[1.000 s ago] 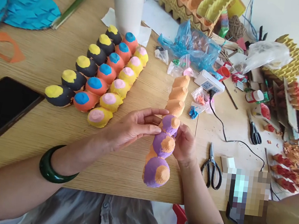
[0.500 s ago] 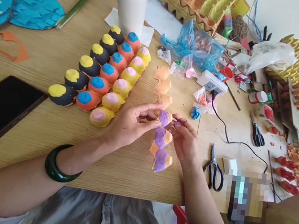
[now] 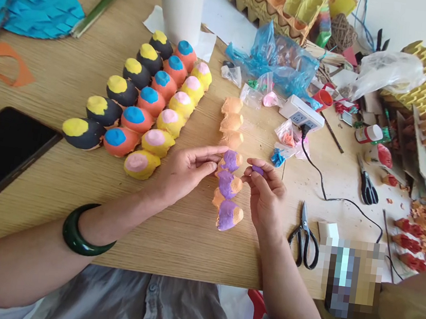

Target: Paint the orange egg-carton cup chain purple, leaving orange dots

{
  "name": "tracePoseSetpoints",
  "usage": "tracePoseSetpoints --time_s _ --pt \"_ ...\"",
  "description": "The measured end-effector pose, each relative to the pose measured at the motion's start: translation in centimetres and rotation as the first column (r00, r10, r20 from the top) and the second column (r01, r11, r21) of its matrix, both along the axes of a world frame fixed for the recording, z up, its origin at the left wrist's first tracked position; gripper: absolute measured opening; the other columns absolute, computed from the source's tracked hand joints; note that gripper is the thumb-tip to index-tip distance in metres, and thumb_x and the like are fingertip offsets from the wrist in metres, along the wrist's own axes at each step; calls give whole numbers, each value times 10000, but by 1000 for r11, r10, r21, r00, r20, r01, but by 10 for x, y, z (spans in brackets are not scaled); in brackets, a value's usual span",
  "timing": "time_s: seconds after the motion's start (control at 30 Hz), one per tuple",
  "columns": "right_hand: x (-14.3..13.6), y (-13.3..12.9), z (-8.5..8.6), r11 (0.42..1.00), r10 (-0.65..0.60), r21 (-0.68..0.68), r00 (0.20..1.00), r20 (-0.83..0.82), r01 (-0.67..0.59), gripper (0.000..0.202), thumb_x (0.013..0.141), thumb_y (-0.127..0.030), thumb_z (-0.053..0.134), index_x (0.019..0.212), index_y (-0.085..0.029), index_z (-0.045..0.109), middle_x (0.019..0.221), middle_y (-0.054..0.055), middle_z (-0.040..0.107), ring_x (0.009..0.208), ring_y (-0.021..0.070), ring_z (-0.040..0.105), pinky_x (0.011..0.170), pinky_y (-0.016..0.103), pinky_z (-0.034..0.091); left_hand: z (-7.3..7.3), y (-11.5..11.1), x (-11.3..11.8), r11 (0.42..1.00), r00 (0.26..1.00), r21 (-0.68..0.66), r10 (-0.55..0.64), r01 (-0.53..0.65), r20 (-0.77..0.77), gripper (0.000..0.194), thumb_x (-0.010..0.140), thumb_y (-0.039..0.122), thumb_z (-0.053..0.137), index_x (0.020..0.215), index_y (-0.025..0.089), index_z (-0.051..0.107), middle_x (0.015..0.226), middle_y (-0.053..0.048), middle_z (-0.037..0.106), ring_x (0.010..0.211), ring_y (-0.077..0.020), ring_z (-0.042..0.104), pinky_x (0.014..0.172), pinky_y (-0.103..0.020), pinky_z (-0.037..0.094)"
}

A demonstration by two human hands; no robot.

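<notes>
My left hand [image 3: 180, 173] pinches an orange egg-carton strip [image 3: 233, 123] near its middle, between thumb and fingers. The strip's nearer cups are wrapped in purple clay [image 3: 229, 185], with bare orange tips facing right; the farther cups are plain orange. Just right of the strip and apart from it, my right hand [image 3: 268, 200] holds a small lump of purple clay [image 3: 257, 170] between thumb and fingers. Left of my hands lie rows of clay-covered cups: black with yellow tops [image 3: 122, 91], orange-red with blue tops [image 3: 136, 116], and yellow with pink tops [image 3: 169, 118].
A black phone [image 3: 3, 159] lies at the left. Black-handled scissors [image 3: 304, 238] rest right of my right arm, near a power strip [image 3: 301, 112] and its cord. Behind stand a white bottle [image 3: 181, 5], a blue plastic bag [image 3: 275, 58] and stacked egg trays [image 3: 263, 5]. Someone's sleeve [image 3: 411, 313] shows at lower right.
My right hand has drawn slightly away to the right from the strip, showing more of the purple lump. The strip has shifted slightly up and left in view, still in my left hand.
</notes>
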State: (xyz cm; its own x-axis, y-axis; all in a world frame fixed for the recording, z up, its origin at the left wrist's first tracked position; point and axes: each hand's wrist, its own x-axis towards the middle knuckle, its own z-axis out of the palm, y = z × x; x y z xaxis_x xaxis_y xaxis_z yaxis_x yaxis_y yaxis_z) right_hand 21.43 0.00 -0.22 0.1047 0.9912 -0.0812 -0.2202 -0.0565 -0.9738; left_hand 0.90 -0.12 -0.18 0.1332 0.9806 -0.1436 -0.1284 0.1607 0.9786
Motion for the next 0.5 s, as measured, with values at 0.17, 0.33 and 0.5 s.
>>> tracePoseSetpoints --time_s 0.17,0.33,0.5 --pt "-1 -2 3 1000 -24 9 999 25 24 180 883 -298 860 1049 -242 818 1049 48 854 754 140 705 657 282 637 0 0 2 999 998 -43 17 -14 62 468 927 301 798 1376 177 844 1348 -97 875 1274 -297 824 1160 -452 650" --pt "-2 -3 6 999 -31 -10 998 52 32 259 953 -487 821 1024 -241 782 870 35 819 645 147 670 574 292 590 -2 0 2 999 997 -51 -4 8 82 499 923 347 870 1379 154 811 1307 -123 882 1202 -286 838 1088 -430 672" --pt "-2 -3 11 995 75 -62 997 7 -75 301 922 -530 846 974 -238 795 737 -19 688 543 99 526 468 239 442 -4 0 1 999 999 3 33 -33 19 374 939 323 851 1284 181 831 1191 -80 896 1095 -241 844 1027 -383 666"
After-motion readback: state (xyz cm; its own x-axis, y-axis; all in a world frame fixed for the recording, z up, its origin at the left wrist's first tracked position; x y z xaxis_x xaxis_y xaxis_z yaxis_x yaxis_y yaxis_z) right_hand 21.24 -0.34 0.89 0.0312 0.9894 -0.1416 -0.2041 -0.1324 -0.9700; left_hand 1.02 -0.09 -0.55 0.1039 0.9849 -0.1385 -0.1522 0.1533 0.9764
